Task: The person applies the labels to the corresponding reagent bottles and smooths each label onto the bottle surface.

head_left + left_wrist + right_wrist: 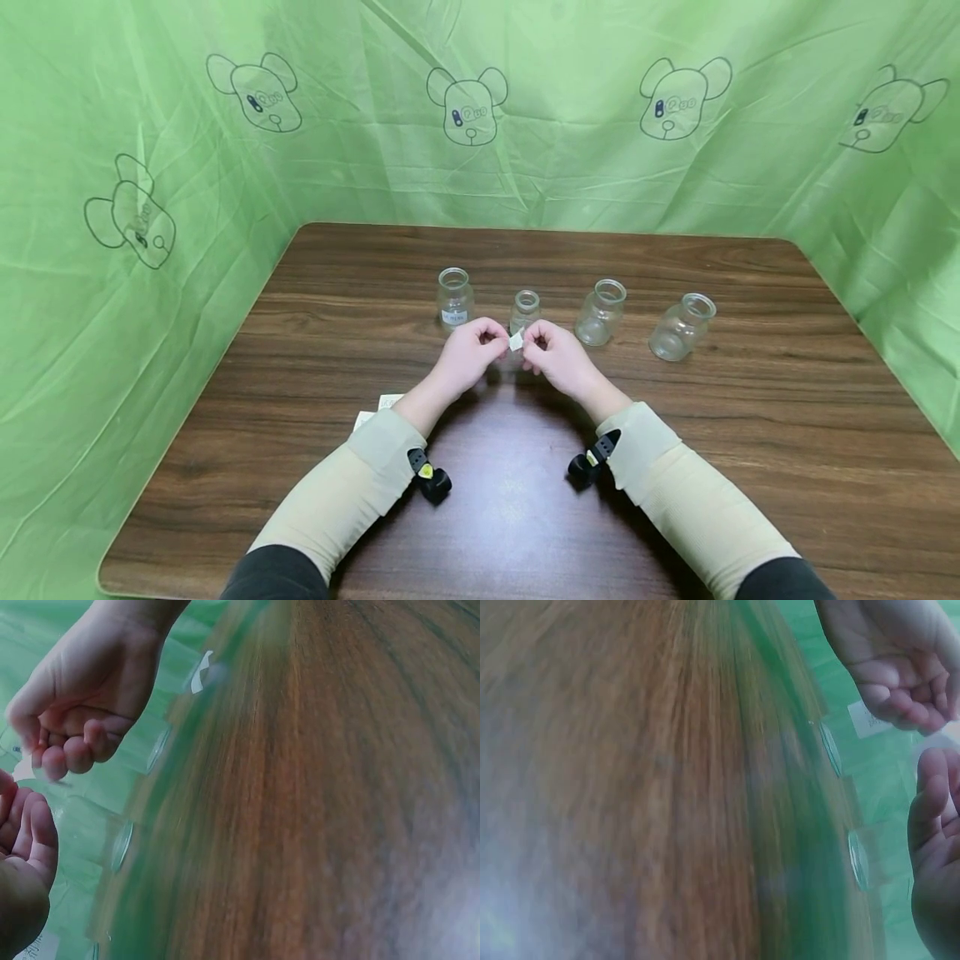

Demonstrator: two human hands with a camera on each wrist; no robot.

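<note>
A small white paper label [516,341] is between my two hands, in front of the smallest glass jar [527,305]. My left hand [474,353] pinches its left side, thumb against forefinger. On its other side, my right hand [558,358] pinches it the same way. The left wrist view shows the right hand [94,694] with curled fingers near the white label [25,768]. Another glass jar [453,292], with a written white label [454,317] on its front, stands just beyond the left hand. The lettering is too small to read.
Two more glass jars, one beyond the right hand [597,321] and one farther right [678,333], stand uncapped on the wooden table [750,433]. White paper pieces [390,401] lie partly behind the left forearm. A green curtain [570,183] surrounds the table's back and sides.
</note>
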